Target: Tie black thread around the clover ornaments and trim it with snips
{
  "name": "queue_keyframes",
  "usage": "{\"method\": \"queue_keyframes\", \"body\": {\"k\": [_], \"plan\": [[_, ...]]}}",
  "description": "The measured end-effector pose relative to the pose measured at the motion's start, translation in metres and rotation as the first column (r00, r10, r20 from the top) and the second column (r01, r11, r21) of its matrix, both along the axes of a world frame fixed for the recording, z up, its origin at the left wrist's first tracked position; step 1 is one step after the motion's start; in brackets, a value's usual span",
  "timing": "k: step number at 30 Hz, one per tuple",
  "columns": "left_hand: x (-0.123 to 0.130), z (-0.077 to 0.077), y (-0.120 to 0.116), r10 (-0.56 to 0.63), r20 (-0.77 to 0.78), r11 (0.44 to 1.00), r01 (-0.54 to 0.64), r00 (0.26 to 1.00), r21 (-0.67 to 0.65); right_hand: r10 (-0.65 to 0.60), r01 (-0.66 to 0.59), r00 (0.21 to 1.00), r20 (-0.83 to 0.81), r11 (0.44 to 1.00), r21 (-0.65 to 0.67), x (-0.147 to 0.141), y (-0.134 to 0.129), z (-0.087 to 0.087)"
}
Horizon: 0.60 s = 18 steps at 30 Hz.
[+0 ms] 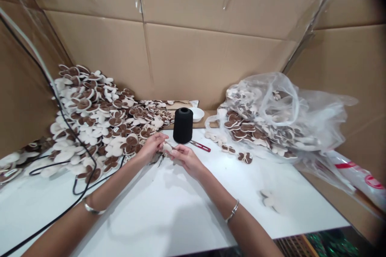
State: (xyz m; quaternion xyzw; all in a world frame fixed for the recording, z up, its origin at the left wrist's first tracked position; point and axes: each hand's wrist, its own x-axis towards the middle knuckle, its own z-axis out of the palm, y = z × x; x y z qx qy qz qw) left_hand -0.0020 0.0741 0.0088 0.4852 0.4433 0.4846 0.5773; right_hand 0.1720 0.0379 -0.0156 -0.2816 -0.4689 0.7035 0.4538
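Note:
Both hands meet over the white table, just in front of a black thread cone (183,125). Between them is a small cream fabric piece (167,148). My left hand (153,147) pinches its left side, and my right hand (186,158) has its fingers closed on its right side. Dark thread ends hang below the piece. A red-handled snipper (200,146) lies right of the cone. Brown and cream flower-shaped pieces (115,144) are heaped on the left. Two tied brown pieces (245,157) lie to the right of the snipper.
Black cables (93,162) run across the left side. A clear plastic bag (319,116) with more fabric pieces stands at the right. A white bowl (197,115) is behind the cone. One blurred cream piece (270,201) lies on the table (211,217). Cardboard walls (187,60) enclose the back.

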Motion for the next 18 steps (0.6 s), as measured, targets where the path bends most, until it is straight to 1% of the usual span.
{"method": "queue_keyframes", "body": {"k": [2,3,4,5,6,7,8,10,12,14,18], "plan": [[-0.007,-0.005,-0.004,0.021,-0.074,0.992,-0.012,0.997,0.124,-0.117,0.099,0.984,0.132,0.986,0.136,0.008,0.007,-0.002],[-0.01,-0.006,-0.006,0.037,-0.102,0.986,-0.019,0.994,0.166,-0.205,0.161,0.96,0.192,0.962,0.22,0.011,0.011,-0.002],[-0.012,-0.006,-0.009,0.052,-0.123,0.981,-0.027,0.991,0.192,-0.286,0.193,0.92,0.266,0.925,0.327,0.014,0.015,-0.001],[-0.015,-0.006,-0.012,0.067,-0.135,0.978,-0.038,0.989,0.207,-0.362,0.19,0.868,0.341,0.875,0.445,0.016,0.018,0.0],[-0.017,-0.006,-0.016,0.075,-0.142,0.975,-0.043,0.987,0.218,-0.404,0.132,0.819,0.407,0.824,0.551,0.016,0.02,0.003],[-0.019,-0.005,-0.02,0.078,-0.149,0.972,-0.042,0.986,0.232,-0.417,0.037,0.781,0.465,0.773,0.633,0.016,0.022,0.005],[-0.021,-0.004,-0.024,0.073,-0.163,0.969,-0.032,0.984,0.246,-0.418,-0.064,0.752,0.51,0.724,0.687,0.014,0.023,0.007],[-0.025,-0.002,-0.033,0.037,-0.212,0.964,0.021,0.977,0.266,-0.402,-0.225,0.717,0.569,0.639,0.736,0.007,0.025,0.009],[-0.029,-0.001,-0.043,-0.01,-0.275,0.961,0.085,0.961,0.263,-0.413,-0.284,0.699,0.584,0.589,0.756,0.0,0.026,0.007],[-0.035,-0.002,-0.054,-0.042,-0.336,0.962,0.128,0.941,0.24,-0.453,-0.272,0.68,0.576,0.574,0.773,-0.007,0.026,0.002],[-0.045,-0.006,-0.07,-0.082,-0.41,0.964,0.176,0.909,0.198,-0.537,-0.212,0.624,0.568,0.583,0.784,-0.011,0.024,-0.005]]}}
